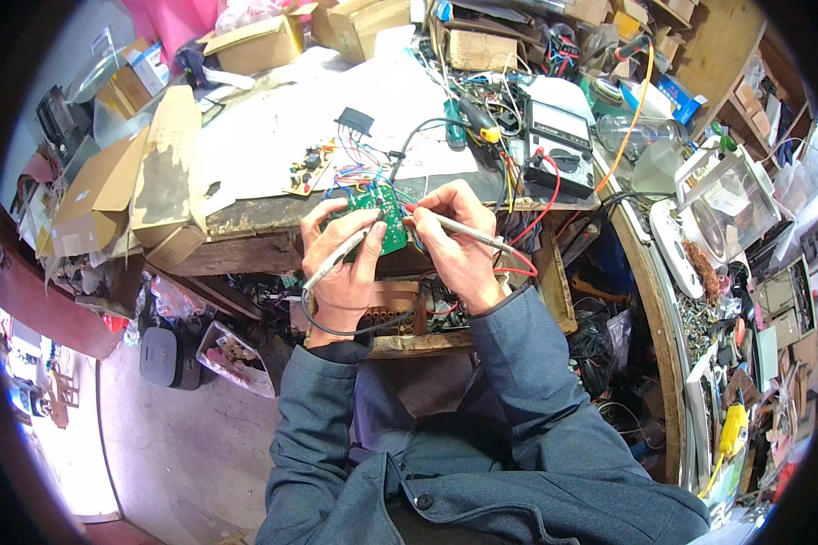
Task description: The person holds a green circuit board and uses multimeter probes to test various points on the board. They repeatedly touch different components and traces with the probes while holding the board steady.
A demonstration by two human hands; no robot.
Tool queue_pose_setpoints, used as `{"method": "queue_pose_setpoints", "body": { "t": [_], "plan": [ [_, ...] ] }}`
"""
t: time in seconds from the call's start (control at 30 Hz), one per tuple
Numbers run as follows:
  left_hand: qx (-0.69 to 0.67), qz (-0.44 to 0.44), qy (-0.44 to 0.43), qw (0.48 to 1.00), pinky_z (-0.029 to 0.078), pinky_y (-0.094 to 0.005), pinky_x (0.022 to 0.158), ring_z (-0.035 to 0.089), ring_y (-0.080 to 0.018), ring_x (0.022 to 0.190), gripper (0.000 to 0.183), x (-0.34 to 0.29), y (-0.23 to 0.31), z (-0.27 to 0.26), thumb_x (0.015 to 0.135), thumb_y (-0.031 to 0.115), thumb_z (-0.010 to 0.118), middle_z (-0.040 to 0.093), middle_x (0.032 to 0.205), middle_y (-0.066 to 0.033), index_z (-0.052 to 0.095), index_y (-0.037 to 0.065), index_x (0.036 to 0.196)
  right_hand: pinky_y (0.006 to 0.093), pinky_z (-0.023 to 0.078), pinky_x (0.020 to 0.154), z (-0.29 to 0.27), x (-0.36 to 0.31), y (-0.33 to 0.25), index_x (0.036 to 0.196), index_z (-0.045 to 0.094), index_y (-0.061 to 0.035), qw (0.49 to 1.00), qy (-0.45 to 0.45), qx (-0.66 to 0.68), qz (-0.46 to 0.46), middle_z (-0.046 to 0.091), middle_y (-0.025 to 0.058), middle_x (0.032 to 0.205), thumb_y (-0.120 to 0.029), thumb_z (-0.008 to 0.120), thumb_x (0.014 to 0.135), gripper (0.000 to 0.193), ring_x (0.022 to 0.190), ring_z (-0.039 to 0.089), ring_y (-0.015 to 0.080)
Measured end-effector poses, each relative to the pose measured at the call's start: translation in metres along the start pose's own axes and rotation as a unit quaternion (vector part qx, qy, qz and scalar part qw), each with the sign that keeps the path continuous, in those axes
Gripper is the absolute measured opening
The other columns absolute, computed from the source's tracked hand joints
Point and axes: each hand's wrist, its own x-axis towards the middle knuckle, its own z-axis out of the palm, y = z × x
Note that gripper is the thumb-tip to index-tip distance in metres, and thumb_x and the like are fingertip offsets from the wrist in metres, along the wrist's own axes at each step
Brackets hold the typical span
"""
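Fingers [367,259] of the left hand [341,289] gripped a green circuit board [393,238] and one probe [338,254] near the edge of the table [254,211]; the right hand [462,256] pinched a second probe [475,234], whose slip risked a short.

My board [393,231] is green, speckled with pale dots. Both my probes [473,233] are pale grey; one wire [555,193] is red, the other black. My sleeves [532,372] are dark blue-grey. I see white paper [250,150], a blotched brown box [174,159], an orange cord [629,127].
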Motion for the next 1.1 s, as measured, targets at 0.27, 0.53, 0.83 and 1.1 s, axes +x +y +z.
{"method": "queue_pose_setpoints", "body": {
  "t": [0.27, 0.53, 0.83, 1.1],
  "plan": [
    [0.003, 0.010, -0.008, 1.000, 0.048, -0.0386, 0.104, 0.060, -0.0272, 0.119, 0.016, -0.0004, -0.0037, 0.0000, 0.089, 0.006, 0.082, 0.079, 0.105, -0.0037, 0.080, 0.006, 0.105, 0.0241, 0.052, 0.059, 0.0011, 0.0006, 0.0014, 0.096, 0.065, 0.0015, 1.000, 0.003, 0.004, -0.010, 0.069, 0.0042, 0.075, -0.005, 0.073, 0.095, 0.011, 0.066, 0.064, 0.0061],
    [0.002, 0.012, 0.006, 1.000, 0.048, -0.0401, 0.102, 0.064, -0.0281, 0.112, 0.014, 0.0013, -0.0013, 0.0013, 0.087, 0.007, 0.084, 0.080, 0.100, -0.0027, 0.080, 0.007, 0.101, 0.0246, 0.051, 0.058, 0.0026, 0.0007, 0.0046, 0.096, 0.065, 0.0012, 1.000, 0.008, 0.004, -0.009, 0.069, 0.0041, 0.074, -0.005, 0.073, 0.095, 0.009, 0.066, 0.064, 0.0061],
    [0.000, 0.010, -0.010, 1.000, 0.047, -0.0383, 0.104, 0.060, -0.0267, 0.119, 0.016, 0.0000, -0.0030, 0.0001, 0.089, 0.006, 0.082, 0.078, 0.106, -0.0037, 0.080, 0.007, 0.106, 0.0242, 0.051, 0.060, 0.0000, 0.0010, 0.0024, 0.096, 0.065, 0.0015, 1.000, -0.010, -0.003, -0.004, 0.069, 0.0038, 0.076, -0.005, 0.072, 0.095, 0.009, 0.068, 0.063, 0.0059],
    [0.005, 0.011, -0.011, 1.000, 0.047, -0.0383, 0.105, 0.060, -0.0269, 0.118, 0.016, 0.0002, -0.0031, -0.0007, 0.089, 0.006, 0.082, 0.078, 0.105, -0.0033, 0.080, 0.007, 0.105, 0.0245, 0.051, 0.060, -0.0005, 0.0011, 0.0018, 0.097, 0.065, 0.0017, 1.000, -0.023, 0.003, 0.007, 0.068, 0.0038, 0.076, -0.004, 0.071, 0.095, 0.009, 0.068, 0.063, 0.0061]
  ]
}}
